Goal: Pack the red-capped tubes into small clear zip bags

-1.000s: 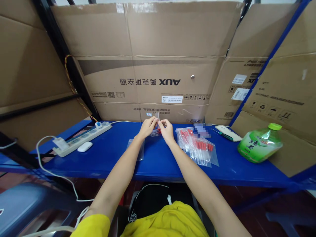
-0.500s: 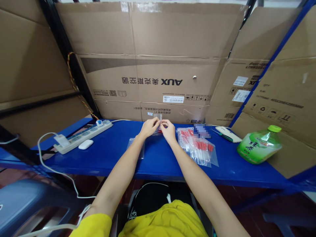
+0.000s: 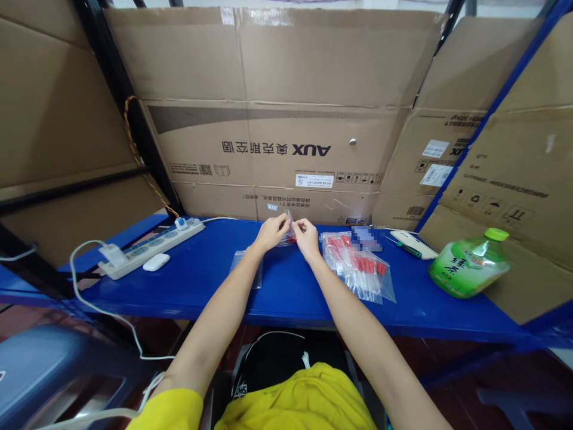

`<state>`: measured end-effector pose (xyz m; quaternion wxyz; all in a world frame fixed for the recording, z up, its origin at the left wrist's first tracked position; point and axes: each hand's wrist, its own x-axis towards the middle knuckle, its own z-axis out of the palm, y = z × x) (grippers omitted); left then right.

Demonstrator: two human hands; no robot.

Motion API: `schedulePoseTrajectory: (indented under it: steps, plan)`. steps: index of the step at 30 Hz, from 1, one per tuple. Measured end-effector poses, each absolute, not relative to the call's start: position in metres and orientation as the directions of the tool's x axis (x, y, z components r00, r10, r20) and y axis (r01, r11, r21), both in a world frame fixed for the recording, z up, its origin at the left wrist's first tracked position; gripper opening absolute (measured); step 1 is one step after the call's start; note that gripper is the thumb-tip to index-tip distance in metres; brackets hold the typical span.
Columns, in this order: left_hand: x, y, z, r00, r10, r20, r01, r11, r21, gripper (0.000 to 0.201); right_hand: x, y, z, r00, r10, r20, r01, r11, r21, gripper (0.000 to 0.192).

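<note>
Near the back of the blue table, my left hand [image 3: 272,232] and my right hand [image 3: 306,236] pinch a small clear plastic bag [image 3: 289,220] between their fingertips. Something red shows low in or behind the bag, largely covered by my fingers. To the right of my right hand lies a pile of clear bags with red-ended pieces [image 3: 358,263] in them. A flat clear plastic bag [image 3: 257,276] rests under my left forearm, partly hidden by it.
A white power strip [image 3: 152,248] with a plugged-in charger and a small white case [image 3: 156,262] lie at left. Toward the right are a green-handled screwdriver [image 3: 409,249], a pale flat piece [image 3: 416,243] and a green bottle [image 3: 469,266]. Cardboard [image 3: 277,71] walls the back.
The top of the bag between my fingers has narrowed and turned more edge-on. Both hands have stayed in nearly the same place.
</note>
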<state>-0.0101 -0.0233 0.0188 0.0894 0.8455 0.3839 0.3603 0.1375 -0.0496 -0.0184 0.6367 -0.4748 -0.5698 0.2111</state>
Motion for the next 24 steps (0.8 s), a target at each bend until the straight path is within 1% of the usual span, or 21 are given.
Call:
schedulePoseTrajectory:
  steps: [2, 5, 11, 15, 17, 19, 21, 23, 24]
  plan:
    - [-0.009, -0.023, 0.018, 0.451, 0.702, 0.551, 0.579, -0.701, 0.418, 0.031, 0.137, -0.053, -0.016, 0.239, 0.788, 0.568, 0.327, 0.485, -0.811, 0.024]
    - [-0.009, -0.023, 0.018, 0.452, 0.696, 0.558, 0.571, -0.706, 0.418, 0.033, 0.135, -0.058, -0.012, 0.23, 0.768, 0.598, 0.383, 0.494, -0.781, 0.022]
    - [-0.009, -0.022, 0.017, 0.492, 0.642, 0.587, 0.555, -0.751, 0.357, 0.03, 0.135, -0.061, -0.01, 0.276, 0.757, 0.592, 0.466, 0.434, -0.771, 0.019]
    - [-0.01, -0.021, 0.018, 0.497, 0.641, 0.585, 0.563, -0.751, 0.344, 0.029, 0.135, -0.061, -0.008, 0.267, 0.767, 0.584, 0.504, 0.405, -0.763, 0.019]
    - [-0.012, -0.02, 0.019, 0.473, 0.652, 0.593, 0.58, -0.737, 0.347, 0.026, 0.138, -0.061, -0.007, 0.307, 0.763, 0.569, 0.523, 0.365, -0.77, 0.016]
    - [-0.014, -0.02, 0.02, 0.433, 0.662, 0.612, 0.602, -0.718, 0.351, 0.024, 0.144, -0.06, -0.007, 0.387, 0.744, 0.544, 0.526, 0.306, -0.793, 0.012]
    - [-0.015, -0.021, 0.021, 0.405, 0.665, 0.627, 0.614, -0.706, 0.352, 0.025, 0.15, -0.059, -0.007, 0.45, 0.722, 0.526, 0.522, 0.266, -0.81, 0.008]
    - [-0.014, -0.022, 0.022, 0.403, 0.66, 0.635, 0.612, -0.709, 0.349, 0.029, 0.155, -0.058, -0.008, 0.463, 0.704, 0.539, 0.534, 0.264, -0.803, 0.004]
    - [-0.013, -0.023, 0.022, 0.408, 0.655, 0.636, 0.608, -0.715, 0.345, 0.032, 0.155, -0.057, -0.009, 0.452, 0.699, 0.553, 0.545, 0.275, -0.792, 0.006]
